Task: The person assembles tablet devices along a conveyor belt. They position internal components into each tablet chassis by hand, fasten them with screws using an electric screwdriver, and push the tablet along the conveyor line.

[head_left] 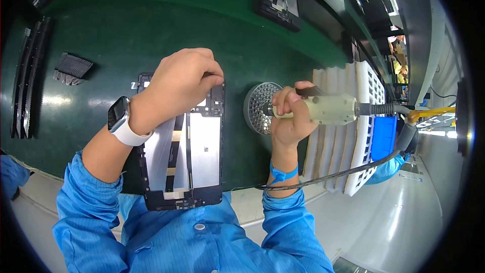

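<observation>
Our left hand [183, 87] pinches the top edge of the black tablet frame [184, 146] lying on the green desk [111, 35] | our right hand [289, 116] grips the electric screwdriver [328, 109] beside the round screw tray [260, 107]

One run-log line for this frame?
left hand: pressing tablet frame top edge | right hand: holds electric screwdriver over round screw tray | green mat

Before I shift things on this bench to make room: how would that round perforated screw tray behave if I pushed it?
The round perforated tray lies flat on the green mat, so it would probably slide, not roll or tip. It looks metal, so likely stiff. Anything sitting in its holes might jump out. The right hand holds the electric screwdriver beside it.
</observation>
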Action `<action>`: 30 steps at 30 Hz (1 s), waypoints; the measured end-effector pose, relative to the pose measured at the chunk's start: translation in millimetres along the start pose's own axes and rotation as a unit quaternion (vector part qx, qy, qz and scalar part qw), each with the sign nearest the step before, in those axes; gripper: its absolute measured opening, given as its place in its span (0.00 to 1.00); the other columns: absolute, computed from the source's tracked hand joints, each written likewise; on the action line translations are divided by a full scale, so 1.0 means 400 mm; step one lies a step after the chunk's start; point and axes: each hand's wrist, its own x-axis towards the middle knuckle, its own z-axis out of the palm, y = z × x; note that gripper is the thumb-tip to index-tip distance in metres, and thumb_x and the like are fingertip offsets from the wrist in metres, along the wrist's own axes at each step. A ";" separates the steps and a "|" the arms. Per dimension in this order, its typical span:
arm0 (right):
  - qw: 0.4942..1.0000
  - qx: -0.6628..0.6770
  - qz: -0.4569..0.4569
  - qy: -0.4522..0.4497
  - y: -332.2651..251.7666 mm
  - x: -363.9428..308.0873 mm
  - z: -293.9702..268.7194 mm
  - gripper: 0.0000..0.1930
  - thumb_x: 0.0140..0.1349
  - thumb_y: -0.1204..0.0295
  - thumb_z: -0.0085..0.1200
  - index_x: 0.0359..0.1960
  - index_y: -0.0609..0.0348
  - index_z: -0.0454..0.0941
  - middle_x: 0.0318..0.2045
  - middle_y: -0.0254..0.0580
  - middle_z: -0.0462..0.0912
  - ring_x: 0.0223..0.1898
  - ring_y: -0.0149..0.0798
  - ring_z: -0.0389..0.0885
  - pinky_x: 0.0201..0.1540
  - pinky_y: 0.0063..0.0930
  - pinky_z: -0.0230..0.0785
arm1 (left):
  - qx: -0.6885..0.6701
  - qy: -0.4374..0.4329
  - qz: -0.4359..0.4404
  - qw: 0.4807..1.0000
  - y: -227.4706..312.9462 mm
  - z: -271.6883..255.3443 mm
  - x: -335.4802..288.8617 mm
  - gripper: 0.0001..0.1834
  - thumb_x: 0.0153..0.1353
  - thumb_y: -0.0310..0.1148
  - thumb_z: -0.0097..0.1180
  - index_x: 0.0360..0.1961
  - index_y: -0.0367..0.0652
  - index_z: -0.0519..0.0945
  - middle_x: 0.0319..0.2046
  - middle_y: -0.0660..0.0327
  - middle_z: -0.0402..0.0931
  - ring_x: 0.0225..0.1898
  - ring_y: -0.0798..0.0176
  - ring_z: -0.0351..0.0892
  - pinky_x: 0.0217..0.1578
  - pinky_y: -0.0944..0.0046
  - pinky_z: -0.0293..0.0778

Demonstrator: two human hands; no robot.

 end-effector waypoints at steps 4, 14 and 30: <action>1.000 -0.006 0.008 -0.001 -0.008 0.000 0.010 0.12 0.54 0.82 0.47 0.41 0.69 0.71 0.16 0.38 0.69 0.16 0.29 0.64 0.25 0.29 0.67 | 0.000 0.000 0.004 1.000 -0.003 -0.004 0.000 0.03 0.56 0.25 0.62 0.31 0.38 0.85 0.29 0.56 0.78 0.31 0.53 0.78 0.32 0.58 0.71; 0.992 0.097 0.020 -0.075 -0.072 0.013 0.185 0.16 0.55 0.83 0.53 0.46 0.70 0.72 0.19 0.39 0.72 0.17 0.29 0.69 0.24 0.25 0.66 | 0.010 0.006 0.012 1.000 -0.013 -0.002 -0.002 0.03 0.55 0.27 0.63 0.31 0.40 0.85 0.28 0.58 0.77 0.32 0.52 0.78 0.33 0.57 0.72; 0.991 -0.011 0.082 -0.101 -0.016 -0.018 0.231 0.11 0.55 0.78 0.48 0.40 0.67 0.69 0.14 0.36 0.64 0.15 0.32 0.64 0.24 0.31 0.62 | 0.010 0.002 -0.005 1.000 -0.020 0.003 -0.001 0.04 0.54 0.28 0.61 0.28 0.41 0.86 0.31 0.56 0.80 0.37 0.49 0.80 0.38 0.53 0.76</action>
